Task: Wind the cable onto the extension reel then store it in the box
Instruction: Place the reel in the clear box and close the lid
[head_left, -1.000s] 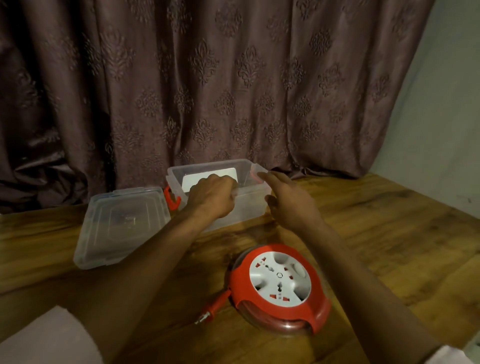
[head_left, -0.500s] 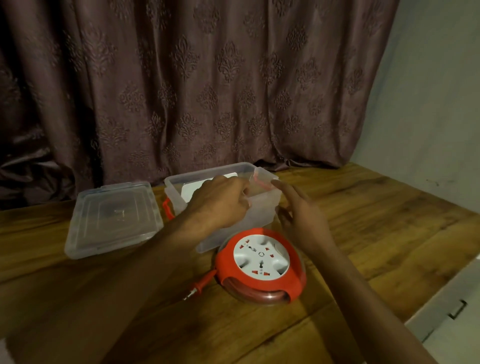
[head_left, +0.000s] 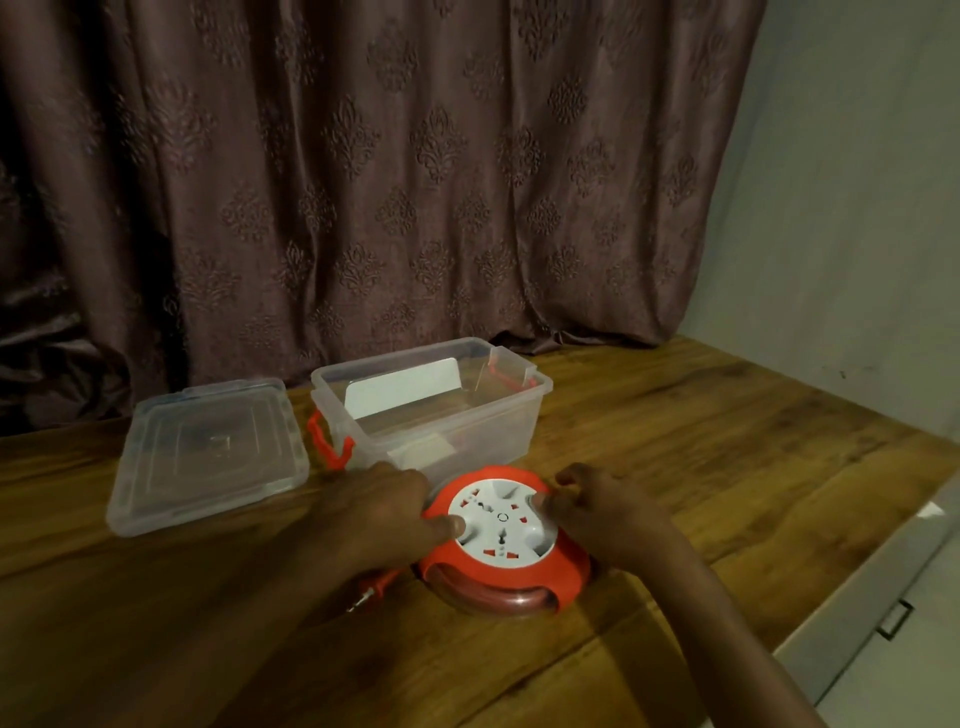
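Note:
The red extension reel (head_left: 501, 540) with a white socket face lies flat on the wooden table, its cable wound inside. The red plug (head_left: 370, 590) sticks out at its lower left. My left hand (head_left: 387, 512) grips the reel's left side, thumb on the white face. My right hand (head_left: 605, 512) holds the right side, thumb on the face too. Just behind the reel stands the clear plastic box (head_left: 519, 421), open, with red latches and a white card inside.
The box's clear lid (head_left: 208, 452) lies flat to the left of the box. A patterned curtain hangs behind the table. The table's right edge runs diagonally, with a white cabinet (head_left: 883, 639) below it.
Both hands have left the box's rim and come down onto the reel, one on each side. The camera view has shifted right.

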